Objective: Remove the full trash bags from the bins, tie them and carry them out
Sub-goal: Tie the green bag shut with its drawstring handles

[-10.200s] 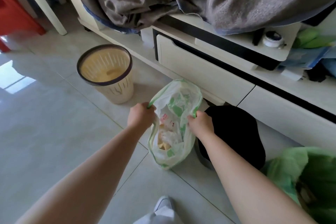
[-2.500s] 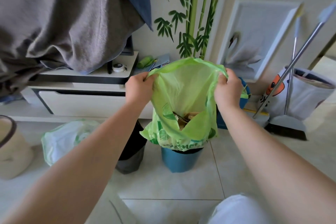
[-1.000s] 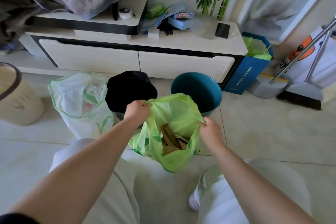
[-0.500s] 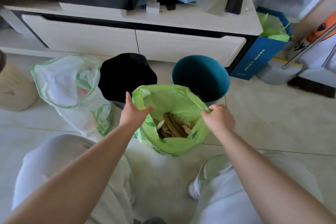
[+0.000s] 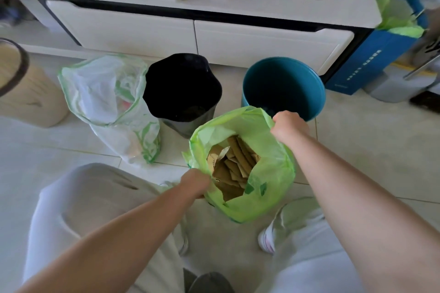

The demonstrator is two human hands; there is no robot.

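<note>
pale tiled floor (image 5: pixel 357 150), white drawer unit (image 5: pixel 238 38) beyond both hands. green bag (image 5: pixel 269 173) stands open on the floor between the knees, brown paper scraps (image 5: pixel 233 164) inside. left hand (image 5: pixel 196 184) fisted on the near rim, forearm reaching in from lower left. right hand (image 5: pixel 287 126) fisted on the far rim, arm extended. hands apart, mouth spread. teal bin (image 5: pixel 283 88) just past the right hand; black bin (image 5: pixel 182 88) and white bag (image 5: pixel 107 102) beyond the left hand; beige bin (image 5: pixel 21 93) far left.
</note>
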